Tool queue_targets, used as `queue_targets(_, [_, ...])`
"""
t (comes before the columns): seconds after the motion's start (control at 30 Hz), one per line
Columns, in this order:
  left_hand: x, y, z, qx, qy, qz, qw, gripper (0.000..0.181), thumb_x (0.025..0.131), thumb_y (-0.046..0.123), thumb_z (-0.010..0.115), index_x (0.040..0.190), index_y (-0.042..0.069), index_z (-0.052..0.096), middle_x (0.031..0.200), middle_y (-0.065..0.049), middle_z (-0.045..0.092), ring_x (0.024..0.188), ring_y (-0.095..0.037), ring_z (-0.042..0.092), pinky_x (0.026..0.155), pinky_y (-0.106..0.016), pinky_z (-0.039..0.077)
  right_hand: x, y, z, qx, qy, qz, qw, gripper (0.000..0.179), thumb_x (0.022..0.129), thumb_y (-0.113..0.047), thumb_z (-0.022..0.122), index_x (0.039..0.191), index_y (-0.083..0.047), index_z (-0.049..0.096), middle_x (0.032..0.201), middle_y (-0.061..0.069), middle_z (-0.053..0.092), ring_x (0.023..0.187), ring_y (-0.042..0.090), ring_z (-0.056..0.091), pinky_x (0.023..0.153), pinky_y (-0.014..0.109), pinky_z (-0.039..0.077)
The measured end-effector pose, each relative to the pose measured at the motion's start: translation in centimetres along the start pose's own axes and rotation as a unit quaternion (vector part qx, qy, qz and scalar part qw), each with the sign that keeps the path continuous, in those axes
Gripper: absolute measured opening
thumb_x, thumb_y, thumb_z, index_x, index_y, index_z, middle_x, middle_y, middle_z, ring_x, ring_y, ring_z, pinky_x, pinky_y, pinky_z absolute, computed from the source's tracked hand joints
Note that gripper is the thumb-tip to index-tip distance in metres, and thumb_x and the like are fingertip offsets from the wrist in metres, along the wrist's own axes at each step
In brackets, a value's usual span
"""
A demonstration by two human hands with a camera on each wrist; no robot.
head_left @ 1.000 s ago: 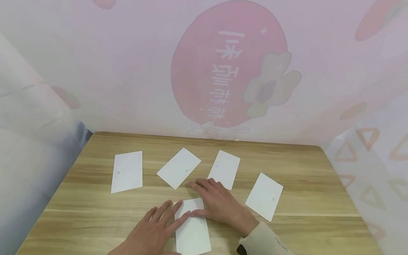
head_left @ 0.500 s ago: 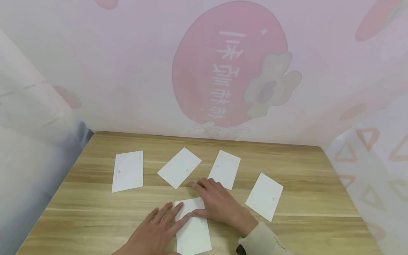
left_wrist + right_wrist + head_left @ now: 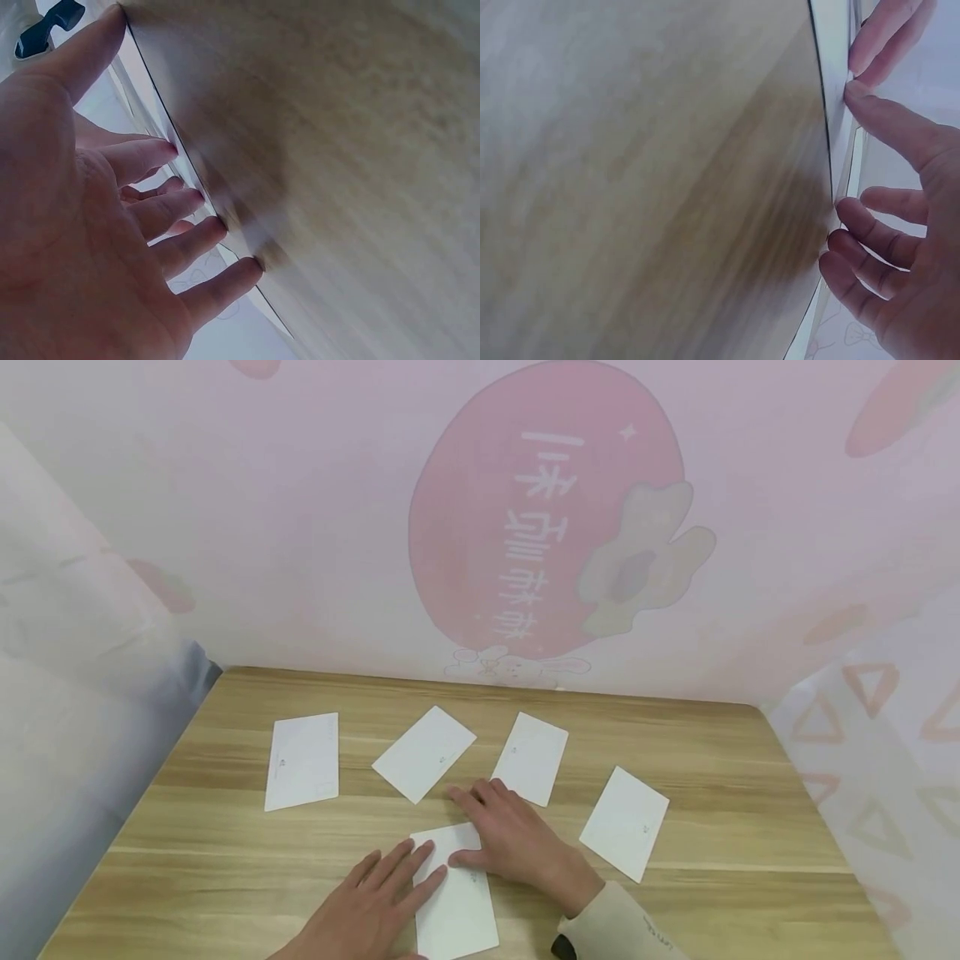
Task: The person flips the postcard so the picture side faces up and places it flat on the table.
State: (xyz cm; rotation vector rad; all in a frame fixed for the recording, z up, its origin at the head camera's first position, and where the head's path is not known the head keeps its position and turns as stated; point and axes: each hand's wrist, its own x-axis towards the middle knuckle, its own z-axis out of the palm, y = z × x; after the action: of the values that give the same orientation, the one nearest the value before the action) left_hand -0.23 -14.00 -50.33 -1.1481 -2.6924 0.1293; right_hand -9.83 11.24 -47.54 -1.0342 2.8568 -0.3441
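A white postcard (image 3: 459, 914) with small print lies on the wooden table nearest the person. From its left side my left hand (image 3: 360, 902) reaches over it, fingers spread and fairly straight, with fingertips resting on the card. My right hand (image 3: 517, 843) lies across its upper right corner; the thumb touches the card's face and the other fingers bend loosely beyond the edge. In the left wrist view, the fingertips of the left hand (image 3: 97, 217) meet the surface. In the right wrist view, the right hand (image 3: 907, 247) has its thumb near the other hand's fingers.
Further back on the wooden table (image 3: 225, 877) lie a far-left postcard (image 3: 303, 760), a tilted one (image 3: 423, 756), a third postcard (image 3: 531, 760) partly behind the right hand, and a right-hand postcard (image 3: 625, 827). A pink printed curtain (image 3: 300, 527) rises behind the table.
The left index fingertip has drawn slightly back from the right thumb, leaving a small gap. The right hand and the cards stay put; the head view shifts a little.
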Motion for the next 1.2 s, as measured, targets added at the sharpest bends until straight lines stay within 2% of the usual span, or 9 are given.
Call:
queue_targets(0.27, [-0.06,0.02,0.19,0.006,0.008,0.003,0.9999,0.092,0.091,0.089,0.053,0.154,0.022,0.060,0.157,-0.007,0.062,0.139,-0.028,0.063,0.099,-0.046,0.061,0.09,-0.36,0.17,-0.002,-0.003,-0.002,1.0000,0.071,0.092,-0.050,0.086,0.149,-0.014,0.064,0.119,-0.002,0.063,0.109,0.015,0.058,0.101,0.033,0.055])
queue_targets(0.53, [-0.04,0.19,-0.12,-0.003,-0.010,-0.003,0.9999,0.092,0.095,0.089,0.046,0.156,0.022,0.059,0.159,-0.007,0.060,0.142,-0.029,0.062,0.101,-0.047,0.061,-0.02,-0.48,0.28,0.005,-0.004,-0.001,1.0000,0.069,0.092,-0.047,0.087,0.150,-0.016,0.063,0.119,-0.003,0.064,0.112,0.015,0.059,0.109,0.036,0.053])
queue_targets(0.73, [0.13,0.19,-0.38,-0.016,-0.027,-0.012,0.9994,0.091,0.095,0.088,0.047,0.156,0.022,0.059,0.160,-0.008,0.059,0.143,-0.030,0.060,0.103,-0.049,0.060,0.10,-0.57,0.08,0.007,-0.007,0.004,0.9999,0.067,0.093,-0.047,0.086,0.149,-0.017,0.064,0.119,-0.003,0.064,0.113,0.015,0.059,0.107,0.036,0.053])
queue_targets(0.97, [0.19,0.22,-0.45,-0.021,-0.029,-0.014,0.9993,0.091,0.096,0.088,0.045,0.156,0.021,0.059,0.160,-0.009,0.059,0.144,-0.031,0.060,0.103,-0.051,0.059,0.20,-0.75,-0.14,0.009,-0.011,0.008,0.9999,0.062,0.093,-0.046,0.087,0.144,-0.018,0.066,0.119,-0.002,0.064,0.112,0.016,0.059,0.106,0.036,0.054])
queue_targets(1.2, [0.20,0.26,-0.73,-0.038,-0.053,-0.017,0.9977,0.091,0.098,0.087,0.042,0.158,0.019,0.057,0.163,-0.010,0.057,0.146,-0.032,0.059,0.106,-0.052,0.058,0.18,-0.90,-0.06,0.013,-0.010,0.012,0.9998,0.054,0.096,-0.044,0.083,0.139,-0.015,0.068,0.119,0.000,0.065,0.115,0.019,0.062,0.122,0.041,0.048])
